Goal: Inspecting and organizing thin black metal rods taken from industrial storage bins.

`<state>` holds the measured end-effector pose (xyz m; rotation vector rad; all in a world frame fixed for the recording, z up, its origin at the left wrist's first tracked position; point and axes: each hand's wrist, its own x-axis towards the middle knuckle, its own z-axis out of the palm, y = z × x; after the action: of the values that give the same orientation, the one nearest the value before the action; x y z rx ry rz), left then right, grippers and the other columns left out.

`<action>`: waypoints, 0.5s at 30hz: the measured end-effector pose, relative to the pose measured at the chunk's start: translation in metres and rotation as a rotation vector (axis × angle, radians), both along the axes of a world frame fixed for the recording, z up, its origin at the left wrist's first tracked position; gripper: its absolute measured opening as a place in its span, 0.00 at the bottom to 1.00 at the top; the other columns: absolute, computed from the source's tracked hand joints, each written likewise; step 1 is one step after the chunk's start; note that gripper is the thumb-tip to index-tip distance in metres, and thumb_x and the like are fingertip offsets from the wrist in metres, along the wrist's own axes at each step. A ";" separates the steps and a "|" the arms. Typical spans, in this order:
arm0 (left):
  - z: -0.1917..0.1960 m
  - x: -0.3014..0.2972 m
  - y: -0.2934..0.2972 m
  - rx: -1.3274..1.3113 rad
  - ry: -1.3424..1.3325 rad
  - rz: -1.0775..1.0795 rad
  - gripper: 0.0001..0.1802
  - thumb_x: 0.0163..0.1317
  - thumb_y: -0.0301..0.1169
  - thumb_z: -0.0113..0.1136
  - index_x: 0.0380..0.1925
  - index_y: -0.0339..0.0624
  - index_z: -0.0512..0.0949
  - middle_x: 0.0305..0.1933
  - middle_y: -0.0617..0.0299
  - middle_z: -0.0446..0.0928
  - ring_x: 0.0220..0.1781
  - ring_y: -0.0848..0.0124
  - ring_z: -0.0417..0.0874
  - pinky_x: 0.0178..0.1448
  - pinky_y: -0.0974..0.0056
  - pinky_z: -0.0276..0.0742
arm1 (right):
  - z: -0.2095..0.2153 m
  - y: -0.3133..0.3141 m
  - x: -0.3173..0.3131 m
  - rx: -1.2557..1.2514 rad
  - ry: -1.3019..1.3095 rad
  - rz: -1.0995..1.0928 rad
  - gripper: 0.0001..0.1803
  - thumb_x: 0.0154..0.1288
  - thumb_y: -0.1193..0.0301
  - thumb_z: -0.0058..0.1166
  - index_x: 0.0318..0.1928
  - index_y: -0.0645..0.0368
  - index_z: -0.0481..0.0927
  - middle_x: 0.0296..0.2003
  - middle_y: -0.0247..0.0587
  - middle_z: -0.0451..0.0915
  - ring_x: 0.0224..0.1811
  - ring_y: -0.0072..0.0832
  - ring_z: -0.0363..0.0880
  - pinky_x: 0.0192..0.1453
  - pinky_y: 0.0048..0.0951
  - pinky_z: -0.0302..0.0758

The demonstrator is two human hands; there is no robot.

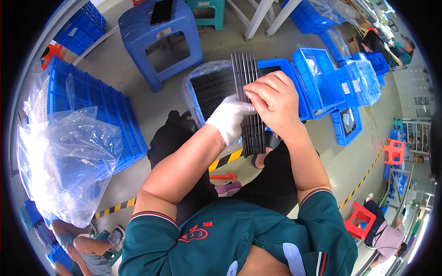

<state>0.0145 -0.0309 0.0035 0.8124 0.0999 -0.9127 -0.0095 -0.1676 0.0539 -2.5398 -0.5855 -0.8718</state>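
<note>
A bundle of long, thin black strips (pixel 253 135) with evenly spaced cross marks stands upright in front of me, side by side. My left hand (pixel 229 118), in a white glove, is closed around the bundle's middle, with its thumb across the front. Bare and curled, my right hand (pixel 275 99) pinches at the bundle's right side with thumb and forefinger. Its fingers hide part of the strips. Beneath and beyond my hands, more dark strips (pixel 212 89) lie in rows inside a plastic-lined blue crate (pixel 197 108).
A blue stool (pixel 161 76) carrying a black phone (pixel 161 11) stands ahead. Stacked blue crates (pixel 99 110) with clear plastic film (pixel 69 156) rise at left. More blue bins (pixel 317 85) crowd the right. Other people sit at the lower left and far right.
</note>
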 end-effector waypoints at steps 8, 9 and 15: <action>0.016 0.000 -0.001 -0.022 0.041 0.013 0.13 0.59 0.20 0.57 0.45 0.40 0.76 0.37 0.64 0.77 0.37 0.73 0.80 0.40 0.66 0.77 | 0.004 0.002 -0.001 0.217 0.021 -0.032 0.07 0.47 0.78 0.65 0.30 0.56 0.84 0.28 0.34 0.80 0.33 0.32 0.76 0.35 0.30 0.73; 0.015 -0.001 -0.002 -0.004 0.034 0.019 0.13 0.59 0.20 0.57 0.45 0.41 0.75 0.36 0.64 0.76 0.36 0.73 0.80 0.39 0.66 0.76 | 0.000 0.002 0.000 0.284 0.052 -0.041 0.06 0.47 0.76 0.65 0.29 0.55 0.83 0.28 0.33 0.80 0.32 0.33 0.76 0.36 0.31 0.74; 0.005 -0.001 -0.005 0.015 0.049 0.032 0.10 0.59 0.21 0.57 0.41 0.42 0.76 0.35 0.65 0.76 0.33 0.74 0.78 0.35 0.67 0.73 | -0.005 0.003 0.002 0.228 0.045 -0.049 0.06 0.47 0.76 0.65 0.29 0.55 0.83 0.28 0.33 0.80 0.33 0.33 0.76 0.37 0.32 0.74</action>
<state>0.0133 -0.0354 0.0082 0.8002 0.1622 -0.9031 -0.0080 -0.1645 0.0487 -2.3691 -0.3876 -0.8443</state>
